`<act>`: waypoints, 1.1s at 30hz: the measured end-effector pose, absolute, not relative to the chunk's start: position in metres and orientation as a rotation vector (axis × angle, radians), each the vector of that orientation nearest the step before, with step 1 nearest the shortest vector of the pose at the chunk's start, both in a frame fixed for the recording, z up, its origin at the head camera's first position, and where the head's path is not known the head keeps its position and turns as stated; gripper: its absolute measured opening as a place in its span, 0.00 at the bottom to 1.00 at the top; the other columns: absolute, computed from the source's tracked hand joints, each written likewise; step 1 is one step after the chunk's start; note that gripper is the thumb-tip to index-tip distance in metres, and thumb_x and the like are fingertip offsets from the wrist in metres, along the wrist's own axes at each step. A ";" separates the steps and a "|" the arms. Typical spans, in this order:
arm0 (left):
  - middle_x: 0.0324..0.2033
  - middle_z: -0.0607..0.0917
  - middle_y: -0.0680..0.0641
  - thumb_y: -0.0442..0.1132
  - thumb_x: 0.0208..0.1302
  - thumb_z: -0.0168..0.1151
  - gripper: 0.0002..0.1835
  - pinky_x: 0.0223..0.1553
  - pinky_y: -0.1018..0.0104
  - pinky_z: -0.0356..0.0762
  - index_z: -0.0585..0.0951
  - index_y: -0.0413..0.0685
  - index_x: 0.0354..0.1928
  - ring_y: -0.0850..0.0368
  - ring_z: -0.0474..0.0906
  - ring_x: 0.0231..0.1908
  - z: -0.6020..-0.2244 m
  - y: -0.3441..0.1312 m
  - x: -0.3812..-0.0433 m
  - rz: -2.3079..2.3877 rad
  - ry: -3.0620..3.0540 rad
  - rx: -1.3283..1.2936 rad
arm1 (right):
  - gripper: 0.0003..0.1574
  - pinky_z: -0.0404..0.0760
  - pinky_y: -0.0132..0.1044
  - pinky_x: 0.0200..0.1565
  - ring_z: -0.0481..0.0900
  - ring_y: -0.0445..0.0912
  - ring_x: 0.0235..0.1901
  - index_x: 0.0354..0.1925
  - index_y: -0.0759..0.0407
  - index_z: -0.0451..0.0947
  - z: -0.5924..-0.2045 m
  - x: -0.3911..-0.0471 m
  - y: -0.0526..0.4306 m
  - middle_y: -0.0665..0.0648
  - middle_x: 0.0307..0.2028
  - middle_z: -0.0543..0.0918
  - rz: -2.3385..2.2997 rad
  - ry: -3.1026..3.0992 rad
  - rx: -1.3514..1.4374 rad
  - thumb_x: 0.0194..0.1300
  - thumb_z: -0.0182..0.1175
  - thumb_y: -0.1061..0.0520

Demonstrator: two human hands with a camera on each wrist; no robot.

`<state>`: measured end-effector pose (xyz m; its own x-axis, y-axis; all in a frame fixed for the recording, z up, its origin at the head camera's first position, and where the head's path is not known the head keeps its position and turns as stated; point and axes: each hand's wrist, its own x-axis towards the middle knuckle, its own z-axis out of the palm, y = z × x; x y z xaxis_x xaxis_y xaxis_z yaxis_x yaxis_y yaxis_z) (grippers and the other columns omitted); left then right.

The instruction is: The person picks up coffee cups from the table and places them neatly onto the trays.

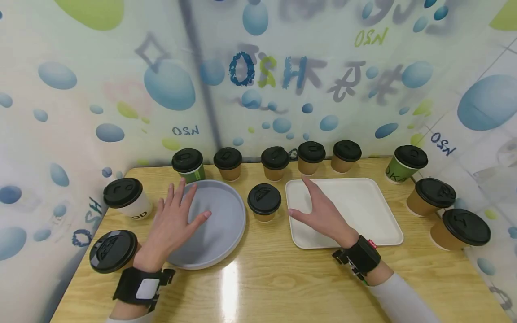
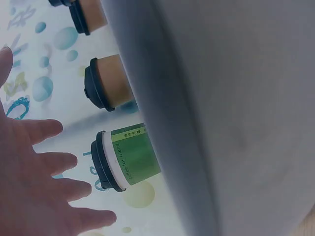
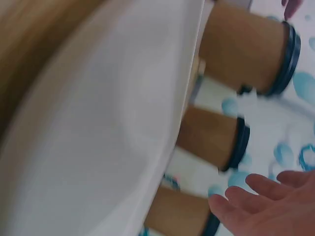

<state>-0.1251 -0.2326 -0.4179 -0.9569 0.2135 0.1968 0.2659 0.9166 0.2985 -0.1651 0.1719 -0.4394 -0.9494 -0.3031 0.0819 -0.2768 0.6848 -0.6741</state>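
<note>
My left hand [image 1: 171,222] hovers over the left side of a round grey-blue plate [image 1: 222,220], its fingers spread and holding nothing. Over the left part of a white rectangular tray [image 1: 363,206] is my right hand [image 1: 325,215], thumb and fingers apart, also holding nothing. Between plate and tray stands a brown paper cup with a black lid [image 1: 264,199]. A green lidded cup [image 1: 190,165] stands just behind the plate, past my left fingertips; its printed side [image 2: 135,155] shows in the left wrist view. Behind the tray stand brown lidded cups, one of them [image 1: 311,158] beyond my right fingertips.
At the left are a white lidded cup [image 1: 128,197] and a brown one [image 1: 115,251]. On the right stand a green cup [image 1: 405,163] and two brown cups, the nearer [image 1: 458,229] by the table edge. A printed curtain [image 1: 258,112] backs the wooden table [image 1: 278,287].
</note>
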 end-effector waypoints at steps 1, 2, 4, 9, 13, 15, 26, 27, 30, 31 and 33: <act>0.80 0.49 0.30 0.64 0.73 0.58 0.46 0.66 0.20 0.49 0.59 0.42 0.80 0.23 0.42 0.76 -0.418 -0.232 -0.125 -0.493 -2.917 -0.369 | 0.68 0.60 0.61 0.73 0.53 0.60 0.78 0.83 0.56 0.44 -0.440 -0.165 0.167 0.61 0.81 0.54 -1.167 2.817 -0.492 0.63 0.69 0.31; 0.80 0.49 0.30 0.64 0.73 0.58 0.46 0.66 0.20 0.49 0.59 0.42 0.80 0.23 0.42 0.76 -0.417 -0.232 -0.125 -0.499 -2.917 -0.369 | 0.69 0.60 0.61 0.73 0.54 0.60 0.78 0.83 0.56 0.44 -0.441 -0.164 0.161 0.61 0.80 0.54 -1.205 2.783 -0.491 0.62 0.70 0.32; 0.80 0.49 0.30 0.63 0.73 0.58 0.46 0.66 0.20 0.49 0.59 0.42 0.80 0.23 0.42 0.76 -0.417 -0.232 -0.124 -0.515 -2.912 -0.372 | 0.71 0.61 0.60 0.73 0.55 0.58 0.78 0.83 0.56 0.43 -0.443 -0.165 0.151 0.61 0.80 0.55 -1.286 2.714 -0.501 0.61 0.73 0.34; 0.79 0.50 0.30 0.62 0.73 0.59 0.45 0.67 0.21 0.47 0.60 0.40 0.79 0.24 0.41 0.77 -0.416 -0.231 -0.123 -0.577 -2.898 -0.382 | 0.74 0.64 0.56 0.72 0.58 0.57 0.77 0.83 0.61 0.41 -0.450 -0.168 0.128 0.63 0.78 0.59 -1.428 2.593 -0.529 0.58 0.77 0.40; 0.79 0.50 0.30 0.62 0.73 0.59 0.44 0.68 0.22 0.48 0.62 0.40 0.79 0.25 0.42 0.77 -0.415 -0.231 -0.121 -0.605 -2.894 -0.382 | 0.76 0.65 0.55 0.72 0.59 0.58 0.76 0.83 0.63 0.38 -0.454 -0.171 0.115 0.65 0.77 0.60 -1.480 2.531 -0.514 0.57 0.79 0.44; 0.79 0.51 0.31 0.62 0.73 0.59 0.44 0.68 0.22 0.48 0.62 0.40 0.79 0.25 0.42 0.77 -0.415 -0.230 -0.121 -0.615 -2.891 -0.383 | 0.78 0.64 0.54 0.72 0.60 0.58 0.76 0.83 0.63 0.37 -0.455 -0.171 0.110 0.67 0.77 0.60 -1.488 2.514 -0.497 0.56 0.80 0.45; 0.77 0.57 0.28 0.59 0.73 0.62 0.42 0.68 0.25 0.52 0.66 0.36 0.75 0.23 0.49 0.75 -0.420 -0.224 -0.118 -0.663 -2.828 -0.438 | 0.73 0.65 0.58 0.71 0.65 0.58 0.73 0.81 0.64 0.42 -0.465 -0.167 0.092 0.66 0.75 0.63 -1.528 2.550 -0.498 0.55 0.80 0.50; 0.77 0.57 0.28 0.59 0.72 0.62 0.41 0.68 0.26 0.53 0.66 0.36 0.75 0.23 0.49 0.75 -0.420 -0.223 -0.118 -0.669 -2.822 -0.437 | 0.72 0.65 0.57 0.70 0.66 0.57 0.72 0.80 0.64 0.43 -0.465 -0.166 0.091 0.66 0.74 0.65 -1.532 2.555 -0.499 0.55 0.80 0.51; 0.77 0.57 0.29 0.59 0.72 0.62 0.41 0.69 0.26 0.53 0.67 0.36 0.75 0.24 0.50 0.75 -0.420 -0.220 -0.117 -0.683 -2.806 -0.436 | 0.69 0.67 0.57 0.69 0.69 0.56 0.70 0.79 0.63 0.47 -0.461 -0.165 0.091 0.65 0.71 0.67 -1.551 2.571 -0.485 0.55 0.80 0.52; 0.77 0.58 0.30 0.58 0.72 0.63 0.41 0.69 0.27 0.54 0.67 0.37 0.75 0.25 0.51 0.75 -0.420 -0.219 -0.118 -0.684 -2.796 -0.439 | 0.68 0.67 0.57 0.69 0.69 0.57 0.70 0.79 0.62 0.48 -0.460 -0.165 0.092 0.65 0.71 0.68 -1.554 2.577 -0.473 0.55 0.80 0.51; 0.77 0.59 0.30 0.56 0.71 0.66 0.40 0.69 0.29 0.56 0.68 0.37 0.74 0.26 0.53 0.75 -0.420 -0.216 -0.118 -0.680 -2.763 -0.454 | 0.68 0.67 0.59 0.69 0.69 0.57 0.70 0.79 0.62 0.48 -0.456 -0.165 0.095 0.65 0.71 0.68 -1.558 2.591 -0.445 0.55 0.80 0.49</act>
<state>-0.1183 -0.2161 -0.4198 -0.9176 0.2366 0.3195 0.3578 0.8417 0.4043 -0.1654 0.0952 -0.4556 -0.9540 -0.2900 0.0761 -0.2031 0.4387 -0.8754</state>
